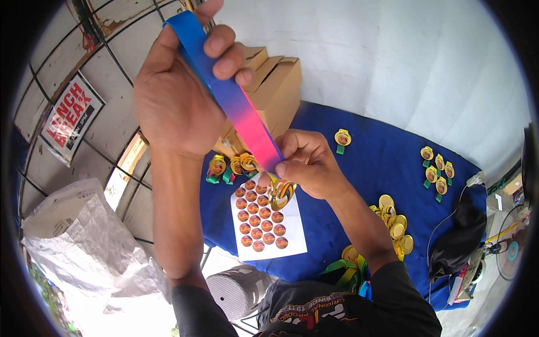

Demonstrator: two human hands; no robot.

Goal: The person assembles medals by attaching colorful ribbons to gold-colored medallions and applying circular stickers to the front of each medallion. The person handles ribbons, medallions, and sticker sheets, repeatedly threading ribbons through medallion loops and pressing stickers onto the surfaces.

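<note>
A ribbon fading from blue to pink is stretched slantwise between my two hands. Its upper end is looped over my left hand, whose thumb and fingers curl round it. Lower down, my right hand pinches the ribbon between thumb and fingers, just above a gold medal that hangs from it. Below the medal, a white sheet with rows of round dark-red and orange stickers lies on the blue tablecloth. Several gold medals with green and red ribbons lie beyond the sheet, partly behind the ribbon.
Plain gold medals are heaped by my right forearm. A single medal and a group of several lie farther right. Cardboard boxes stand at the back. A plastic bag is at left, a black cloth at right.
</note>
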